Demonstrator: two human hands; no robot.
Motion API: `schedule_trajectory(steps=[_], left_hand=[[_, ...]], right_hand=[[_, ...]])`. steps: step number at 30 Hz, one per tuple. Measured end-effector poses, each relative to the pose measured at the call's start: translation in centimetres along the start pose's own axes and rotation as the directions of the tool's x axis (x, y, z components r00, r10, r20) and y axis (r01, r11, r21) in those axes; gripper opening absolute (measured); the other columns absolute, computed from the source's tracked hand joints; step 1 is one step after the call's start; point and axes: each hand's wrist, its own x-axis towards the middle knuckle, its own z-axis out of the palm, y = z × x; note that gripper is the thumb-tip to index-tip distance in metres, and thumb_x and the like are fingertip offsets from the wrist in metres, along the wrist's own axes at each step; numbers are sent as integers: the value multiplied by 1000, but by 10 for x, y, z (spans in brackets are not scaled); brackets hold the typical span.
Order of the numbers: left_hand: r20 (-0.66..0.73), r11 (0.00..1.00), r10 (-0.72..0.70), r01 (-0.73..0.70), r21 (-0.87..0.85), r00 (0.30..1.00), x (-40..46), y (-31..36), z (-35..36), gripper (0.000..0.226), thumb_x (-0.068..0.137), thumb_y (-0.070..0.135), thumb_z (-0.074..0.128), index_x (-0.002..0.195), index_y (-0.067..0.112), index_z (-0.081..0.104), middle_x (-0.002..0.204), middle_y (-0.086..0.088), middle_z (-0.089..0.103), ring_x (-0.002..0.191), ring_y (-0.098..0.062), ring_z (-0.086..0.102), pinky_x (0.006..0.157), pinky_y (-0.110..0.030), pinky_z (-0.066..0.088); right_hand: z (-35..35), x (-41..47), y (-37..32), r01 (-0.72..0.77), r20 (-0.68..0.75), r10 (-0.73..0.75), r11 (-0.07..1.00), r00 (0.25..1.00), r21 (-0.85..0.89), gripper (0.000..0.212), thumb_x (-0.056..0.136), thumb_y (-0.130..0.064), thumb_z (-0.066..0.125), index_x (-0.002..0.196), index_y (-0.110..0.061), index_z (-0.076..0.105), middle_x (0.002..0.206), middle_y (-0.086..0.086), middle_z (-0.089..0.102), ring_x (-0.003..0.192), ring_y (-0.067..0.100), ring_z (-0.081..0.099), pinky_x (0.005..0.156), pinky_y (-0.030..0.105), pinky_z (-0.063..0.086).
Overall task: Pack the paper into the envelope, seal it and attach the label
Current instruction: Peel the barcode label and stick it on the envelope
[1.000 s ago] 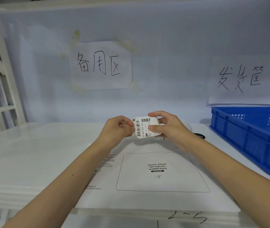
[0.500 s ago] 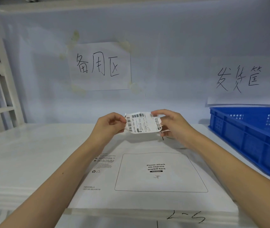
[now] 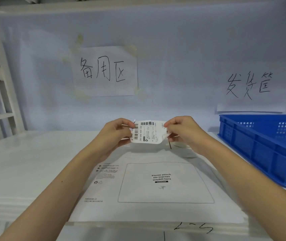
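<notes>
Lighting even, cool, fairly dim; soft shadow beneath my hands; wide-angle bowing at edges; slight softness overall.

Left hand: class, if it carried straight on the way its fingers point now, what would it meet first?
Probably the right hand: the left hand points right along the shipping label both hands pinch; depth is unclear.

A white envelope lies flat at lower centre, its printed waybill box facing up. Above it, mid-frame, a crumpled white label with black barcodes hangs in the air, print facing the camera.
</notes>
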Motion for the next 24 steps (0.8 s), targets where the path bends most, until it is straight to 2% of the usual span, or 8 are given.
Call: schedule_trajectory(steps=[5,7,10,13,17,20,22,24], left_hand=[[137,999,-50,47,25,989,-18,24,-9,19,91,-9,56,99,5,66,101,-11,74,86,-15,73,76,-21,59],[157,993,-88,74,90,984,-30,22,-8,20,90,-10,58,103,1,66,106,-19,73,91,-18,72,82,-24,59],[183,973,-144,106,203,973,-51,10,-5,22,87,-10,62,106,1,67,113,-25,67,89,-18,71,79,-21,59],[211,947,-178,110,300,961,-68,-1,-4,23,86,-9,64,104,4,69,99,-16,66,81,-16,68,75,-20,57],[201,945,-197,131,300,959,-83,-9,-4,26,80,-9,68,103,4,69,85,-7,65,73,-14,65,76,-23,56],[195,934,-164,88,347,967,-88,-7,-3,26,81,-9,67,102,6,70,80,-2,67,72,-12,64,76,-21,52],[201,929,-162,81,362,966,-90,-4,-2,27,82,-10,64,104,5,68,78,-1,67,70,-12,65,73,-19,51],[210,921,-166,75,382,963,-91,-1,-2,28,80,-7,67,104,7,67,76,-1,69,70,-12,67,77,-22,51]], right_hand=[[-9,-29,-6,-83,-14,84,995,996,45,29,87,9,42,89,-2,68,97,25,66,59,22,55,58,24,57],[-11,-45,-1,-115,15,114,993,993,37,30,86,10,42,88,-3,68,97,26,64,58,21,54,55,22,55],[-9,-65,8,-189,34,188,982,982,26,31,85,13,40,88,-2,67,97,29,61,58,23,53,48,23,53],[-4,-79,12,-222,14,222,975,975,-13,35,84,13,35,89,4,69,91,33,65,52,26,52,50,29,53],[1,-87,7,-265,-9,265,964,964,25,24,85,5,43,86,7,67,70,20,60,48,24,50,49,27,48],[2,-90,5,-284,10,284,959,959,19,12,85,-3,55,85,5,64,71,21,59,47,23,52,52,28,51],[1,-94,6,-267,47,268,963,962,-35,6,86,0,60,87,6,63,71,20,58,47,21,52,49,25,52],[0,-97,6,-263,77,267,963,961,-51,3,86,4,59,86,5,62,71,20,57,48,20,53,49,23,53]])
